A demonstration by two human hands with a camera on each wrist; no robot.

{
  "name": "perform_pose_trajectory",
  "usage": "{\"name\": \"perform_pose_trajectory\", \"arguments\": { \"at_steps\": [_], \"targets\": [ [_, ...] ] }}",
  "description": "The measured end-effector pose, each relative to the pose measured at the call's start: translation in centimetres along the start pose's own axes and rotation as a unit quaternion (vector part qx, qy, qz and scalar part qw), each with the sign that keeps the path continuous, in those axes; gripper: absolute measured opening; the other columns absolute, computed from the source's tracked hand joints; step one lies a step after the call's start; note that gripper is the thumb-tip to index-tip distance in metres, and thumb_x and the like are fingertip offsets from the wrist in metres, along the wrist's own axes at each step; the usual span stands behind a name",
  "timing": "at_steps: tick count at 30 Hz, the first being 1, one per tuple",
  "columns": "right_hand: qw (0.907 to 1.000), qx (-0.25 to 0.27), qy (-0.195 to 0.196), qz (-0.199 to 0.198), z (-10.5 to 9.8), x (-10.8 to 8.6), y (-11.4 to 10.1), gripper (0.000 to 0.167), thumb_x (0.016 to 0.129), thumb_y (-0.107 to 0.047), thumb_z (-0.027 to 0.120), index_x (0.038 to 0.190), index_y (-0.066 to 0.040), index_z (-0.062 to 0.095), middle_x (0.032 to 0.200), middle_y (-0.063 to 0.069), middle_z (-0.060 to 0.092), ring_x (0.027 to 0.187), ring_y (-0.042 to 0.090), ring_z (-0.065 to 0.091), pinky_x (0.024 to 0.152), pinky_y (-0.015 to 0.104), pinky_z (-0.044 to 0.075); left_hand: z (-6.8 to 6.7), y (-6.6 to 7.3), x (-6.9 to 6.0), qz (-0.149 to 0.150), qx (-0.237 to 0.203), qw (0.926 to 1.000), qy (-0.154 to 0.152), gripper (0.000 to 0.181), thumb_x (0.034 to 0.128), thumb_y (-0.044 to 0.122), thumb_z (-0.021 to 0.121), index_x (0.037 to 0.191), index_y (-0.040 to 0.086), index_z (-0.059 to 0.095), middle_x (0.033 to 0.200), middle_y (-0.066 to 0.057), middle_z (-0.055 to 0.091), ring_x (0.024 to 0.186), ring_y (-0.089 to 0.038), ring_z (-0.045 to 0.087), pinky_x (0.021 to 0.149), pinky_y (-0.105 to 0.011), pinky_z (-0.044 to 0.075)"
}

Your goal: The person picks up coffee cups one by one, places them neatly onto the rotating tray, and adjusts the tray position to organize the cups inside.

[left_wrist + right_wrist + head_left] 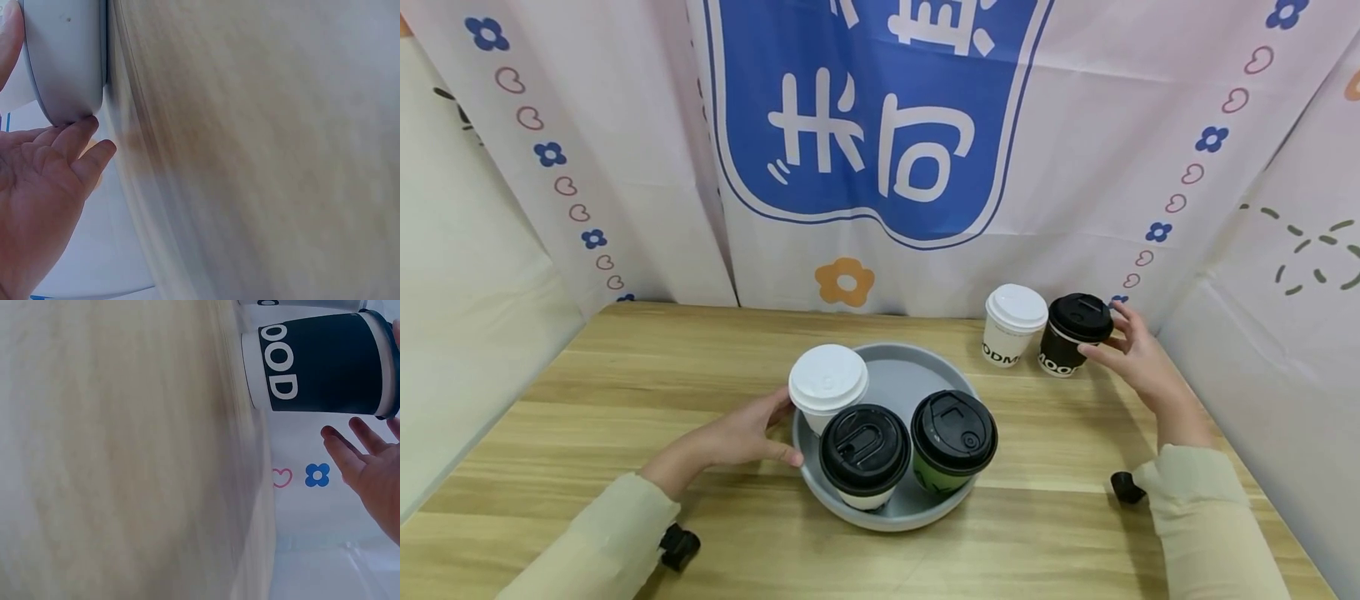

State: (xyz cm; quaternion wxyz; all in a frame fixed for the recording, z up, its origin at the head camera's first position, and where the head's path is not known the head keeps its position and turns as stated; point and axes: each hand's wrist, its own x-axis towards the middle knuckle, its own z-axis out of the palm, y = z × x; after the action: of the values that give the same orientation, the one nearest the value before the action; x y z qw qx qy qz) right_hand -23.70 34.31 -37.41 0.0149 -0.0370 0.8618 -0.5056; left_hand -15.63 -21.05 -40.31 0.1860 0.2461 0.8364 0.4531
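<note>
My left hand [737,435] spans the left edge of a round grey tray [895,371], fingers and thumb against its outer wall. In the left wrist view the fingertips touch the wall of the tray [65,56]. On the tray stand a white-lidded paper cup [827,383], a black-lidded white cup [865,454] and a black-lidded green cup [953,437]. At the back right, my right hand [1138,362] reaches round a black paper cup [1071,333], thumb and fingers spread near its lid. In the right wrist view, visible fingers stand apart from the black cup [325,365].
Left of the black cup stands a small white paper cup [1011,325], close beside it. A printed curtain [647,208] hangs behind the wooden table [647,383], with pale cloth on both sides. A black wrist device [680,546] is below the left sleeve.
</note>
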Motion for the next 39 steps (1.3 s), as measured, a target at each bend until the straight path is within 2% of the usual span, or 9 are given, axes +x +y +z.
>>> {"name": "perform_pose_trajectory", "arguments": {
  "at_steps": [1,2,6,8,11,14,23,30,39],
  "targets": [
    [1.0000,0.004,0.001,-0.001,0.1,0.2,0.0,0.100,0.096,-0.028,0.067,0.160,-0.021,-0.009,0.164,0.027,0.005,0.143,0.054,0.025,0.115,0.066,0.030,0.0,0.0,0.0,-0.001,0.002,1.0000,0.000,0.109,0.0800,0.028,0.083,0.157,-0.004,0.013,0.161,-0.028,0.023,0.146,-0.048,0.028,0.119,-0.060,0.028],
    [1.0000,0.003,0.004,-0.003,0.2,0.3,-0.1,0.101,0.095,-0.027,0.068,0.160,-0.019,-0.009,0.164,0.027,0.006,0.143,0.054,0.026,0.115,0.062,0.034,0.0,0.0,0.0,-0.001,0.002,1.0000,0.000,0.109,0.0800,0.028,0.083,0.157,-0.004,0.013,0.161,-0.028,0.023,0.146,-0.048,0.028,0.119,-0.060,0.028],
    [0.9996,0.008,0.016,-0.023,0.7,0.9,0.0,0.100,0.095,-0.020,0.068,0.159,-0.010,-0.007,0.162,0.030,0.013,0.138,0.052,0.033,0.098,0.020,0.046,0.0,0.0,0.0,-0.002,0.002,1.0000,0.000,0.110,0.0798,0.029,0.083,0.157,-0.004,0.012,0.161,-0.028,0.022,0.146,-0.048,0.028,0.119,-0.060,0.028],
    [0.9994,0.003,0.018,-0.029,0.8,1.2,0.0,0.100,0.094,-0.017,0.068,0.159,-0.009,-0.008,0.162,0.030,0.013,0.138,0.052,0.033,0.092,0.014,0.044,0.0,-0.1,0.0,-0.001,0.001,1.0000,0.001,0.110,0.0796,0.029,0.083,0.157,-0.004,0.012,0.161,-0.028,0.023,0.146,-0.048,0.028,0.119,-0.060,0.028],
    [0.9992,0.002,0.020,-0.035,1.0,1.6,0.0,0.102,0.093,-0.015,0.069,0.159,-0.008,-0.008,0.162,0.031,0.012,0.141,0.053,0.029,0.110,0.037,0.045,0.1,-0.1,0.1,0.003,-0.001,1.0000,0.002,0.110,0.0794,0.028,0.084,0.156,-0.005,0.013,0.160,-0.029,0.025,0.145,-0.049,0.030,0.119,-0.060,0.029],
    [0.9992,-0.004,0.019,-0.035,1.1,1.9,0.1,0.103,0.092,-0.015,0.071,0.159,-0.010,-0.008,0.162,0.031,0.011,0.143,0.053,0.025,0.116,0.064,0.030,0.1,-0.1,0.1,0.008,-0.003,1.0000,0.003,0.109,0.0795,0.027,0.084,0.155,-0.007,0.013,0.159,-0.030,0.026,0.144,-0.050,0.030,0.119,-0.061,0.028],
    [0.9981,-0.008,0.027,-0.055,1.3,2.4,0.4,0.100,0.090,-0.011,0.072,0.159,-0.007,0.000,0.158,0.031,0.020,0.142,0.048,0.027,0.117,0.057,0.029,0.0,0.0,0.1,0.006,0.001,1.0000,-0.001,0.110,0.0795,0.026,0.084,0.155,-0.009,0.011,0.159,-0.032,0.024,0.144,-0.051,0.030,0.119,-0.060,0.028],
    [0.9974,-0.004,0.041,-0.059,1.6,2.2,0.1,0.098,0.089,-0.013,0.074,0.157,-0.002,0.005,0.156,0.032,0.023,0.143,0.050,0.026,0.119,0.065,0.024,0.0,0.3,0.1,0.012,0.008,0.9999,-0.006,0.111,0.0793,0.027,0.083,0.155,-0.009,0.010,0.159,-0.032,0.021,0.145,-0.051,0.028,0.120,-0.060,0.027],
    [0.9977,0.001,0.046,-0.050,1.7,1.4,-0.1,0.098,0.089,-0.013,0.074,0.156,-0.001,0.005,0.156,0.030,0.024,0.142,0.050,0.027,0.118,0.065,0.024,-0.1,0.5,0.0,0.013,0.018,0.9997,-0.009,0.112,0.0799,0.028,0.083,0.156,-0.007,0.008,0.160,-0.031,0.020,0.145,-0.050,0.028,0.120,-0.060,0.027]
  ]
}}
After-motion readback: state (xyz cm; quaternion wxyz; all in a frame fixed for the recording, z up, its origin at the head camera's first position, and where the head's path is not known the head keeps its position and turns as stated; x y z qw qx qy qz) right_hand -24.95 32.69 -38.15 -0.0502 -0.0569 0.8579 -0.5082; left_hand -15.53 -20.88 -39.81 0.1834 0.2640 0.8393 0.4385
